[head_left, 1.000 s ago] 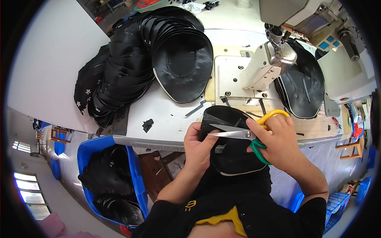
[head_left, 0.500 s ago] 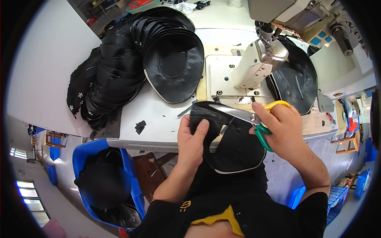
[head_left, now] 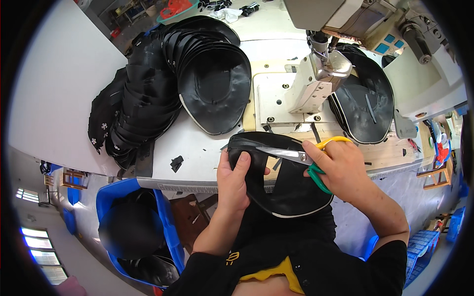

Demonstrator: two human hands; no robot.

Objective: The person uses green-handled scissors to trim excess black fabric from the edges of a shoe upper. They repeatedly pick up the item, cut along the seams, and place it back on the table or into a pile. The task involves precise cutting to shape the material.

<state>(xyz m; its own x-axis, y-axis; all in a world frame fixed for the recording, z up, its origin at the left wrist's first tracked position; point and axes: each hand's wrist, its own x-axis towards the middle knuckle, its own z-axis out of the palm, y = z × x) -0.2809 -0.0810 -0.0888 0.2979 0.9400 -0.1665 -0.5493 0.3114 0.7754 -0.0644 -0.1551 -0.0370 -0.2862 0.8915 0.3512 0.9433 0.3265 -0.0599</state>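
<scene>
My left hand (head_left: 233, 182) grips the left edge of a black shoe upper (head_left: 302, 195), thumb on top. The upper is a curved leather-like piece with a pale lower edge and an opening in its middle. My right hand (head_left: 340, 170) holds scissors (head_left: 286, 154) with one yellow and one green handle loop. Their metal blades point left across the top part of the upper, tips close to my left thumb. A short dark strip (head_left: 277, 164) shows just under the blades. Whether the blades touch the material I cannot tell.
A sewing machine (head_left: 316, 84) stands beyond my hands. Stacked black uppers (head_left: 215, 116) lie to its left, and more uppers (head_left: 368, 121) to its right. Dark scraps (head_left: 176, 162) lie on the white table. Below its edge, a blue bin (head_left: 170, 229) holds black pieces.
The scissors' tips have come lower and nearer my left thumb. Both hands and the upper sit slightly further left, and the whole view has shifted a little.
</scene>
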